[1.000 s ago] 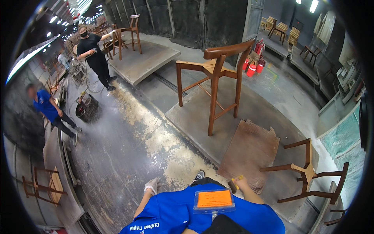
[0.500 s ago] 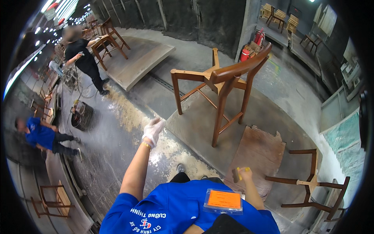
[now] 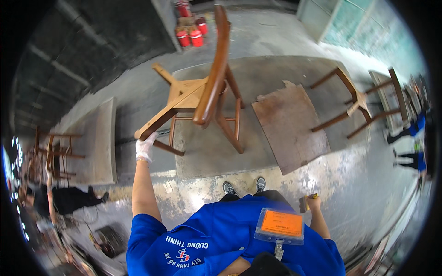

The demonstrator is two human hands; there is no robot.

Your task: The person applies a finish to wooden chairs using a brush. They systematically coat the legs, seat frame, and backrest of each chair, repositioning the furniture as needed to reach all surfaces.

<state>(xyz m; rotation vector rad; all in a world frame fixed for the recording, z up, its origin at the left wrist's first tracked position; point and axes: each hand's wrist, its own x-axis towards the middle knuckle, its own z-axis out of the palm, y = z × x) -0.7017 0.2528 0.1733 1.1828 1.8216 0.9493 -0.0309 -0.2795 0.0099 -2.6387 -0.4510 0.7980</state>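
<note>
A brown wooden chair frame with a curved backrest and an open seat frame stands in front of me on a low grey platform. My left hand, in a white glove, is closed around the chair's near left corner, where a leg meets the seat rail. Its fingertips are partly hidden by the wood. Low at my right side, my right hand grips a small flat brush-like tool, brown with some yellow. The tool hangs apart from the chair.
A worn brown board lies on the platform. A second chair frame rests to its right. Red containers stand at the back. Another platform is at left, near a person in black. A dark bucket sits lower left.
My view has turned to the right and come nearer the chair. My left hand, earlier in the air, now holds the chair's corner. The right hand still grips the tool.
</note>
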